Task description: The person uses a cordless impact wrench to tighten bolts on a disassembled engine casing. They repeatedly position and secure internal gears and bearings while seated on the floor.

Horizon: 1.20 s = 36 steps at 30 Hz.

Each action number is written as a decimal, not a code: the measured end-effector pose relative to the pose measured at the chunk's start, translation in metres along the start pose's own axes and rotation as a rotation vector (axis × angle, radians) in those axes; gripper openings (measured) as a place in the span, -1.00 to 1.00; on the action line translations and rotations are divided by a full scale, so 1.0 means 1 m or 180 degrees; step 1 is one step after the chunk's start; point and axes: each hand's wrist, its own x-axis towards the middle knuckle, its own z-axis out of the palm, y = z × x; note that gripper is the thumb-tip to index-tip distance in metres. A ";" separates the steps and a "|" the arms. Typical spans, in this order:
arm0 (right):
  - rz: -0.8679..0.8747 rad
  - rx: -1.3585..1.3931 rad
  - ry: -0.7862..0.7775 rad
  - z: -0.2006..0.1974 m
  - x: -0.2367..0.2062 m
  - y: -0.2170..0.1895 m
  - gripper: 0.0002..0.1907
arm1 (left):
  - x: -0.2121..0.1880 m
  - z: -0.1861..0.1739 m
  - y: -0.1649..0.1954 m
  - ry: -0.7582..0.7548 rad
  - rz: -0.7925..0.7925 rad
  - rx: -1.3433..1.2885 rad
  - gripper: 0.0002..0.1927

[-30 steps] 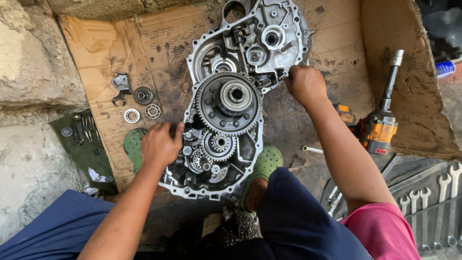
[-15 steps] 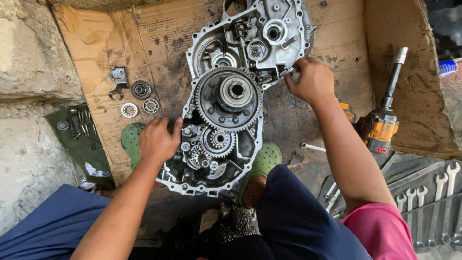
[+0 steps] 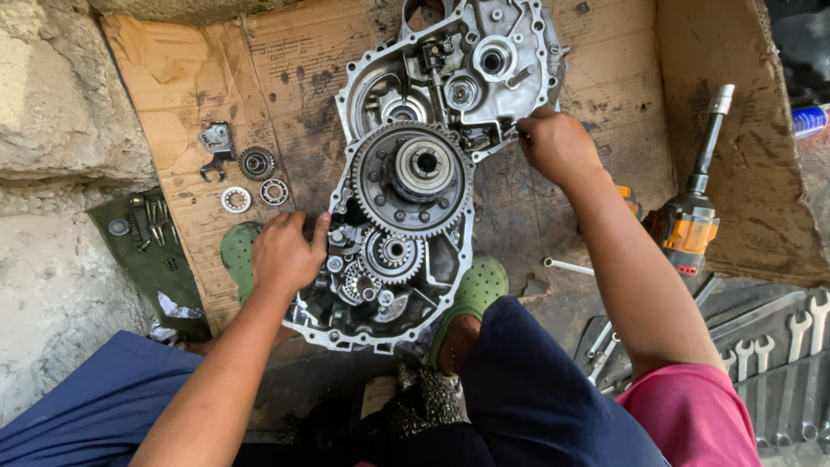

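Cardboard sheet (image 3: pixel 173 95) spread on the ground, stained dark with oil; it carries everything below.

Gearbox casing (image 3: pixel 484 52), cast grey metal, lies open-side up in the middle of the cardboard, long axis running from top right toward the person's knees. Judged heavy and rigid; oily film on the surfaces, so probably slippery. The bolt-hole rim looks like the sound place to take hold, one hand on each long side; the gear teeth are no place for a grip.

Large ring gear (image 3: pixel 413 177) sits at mid-casing, toothed all round, hub upward. Smaller gears (image 3: pixel 391 252) cluster just below it, meshed or nearly so.

Left hand (image 3: pixel 284 255) rests on the casing's left rim beside the small gears; fingers curled down over the edge, pressing on it; what lies under the fingertips is hidden. Right hand (image 3: pixel 558 147) at the right rim, level with the top of the ring gear; fingers bunched together at a small fitting on the edge, whether pinching it cannot be told.

Power driver (image 3: pixel 692 220), orange and grey with long shaft, lies right of the right forearm. Wrenches (image 3: pixel 791 346) in a row at lower right. Two bearings (image 3: pixel 255 195) and a small bracket (image 3: pixel 214 140) lie left of the casing, apart from it.
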 end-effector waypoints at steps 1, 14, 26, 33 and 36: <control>-0.0049 0.0012 -0.0036 -0.001 0.000 0.001 -0.87 | 0.000 0.000 0.000 -0.0042 -0.0006 0.0025 -0.41; 0.1145 -0.0247 -0.0155 -0.008 0.010 -0.017 -0.66 | -0.001 0.001 -0.002 0.0069 0.0056 0.0012 -0.41; 0.0924 -0.0302 -0.0150 -0.004 0.032 -0.029 -0.85 | 0.001 0.000 -0.004 0.0070 0.0007 0.0010 -0.42; -0.0395 0.0015 0.0071 -0.008 0.014 -0.024 -0.71 | -0.001 -0.001 -0.006 0.0002 -0.0011 -0.0028 -0.43; -0.0236 0.0452 0.0001 -0.009 0.009 -0.017 -0.68 | -0.001 -0.001 -0.007 0.0015 0.0010 -0.0053 -0.43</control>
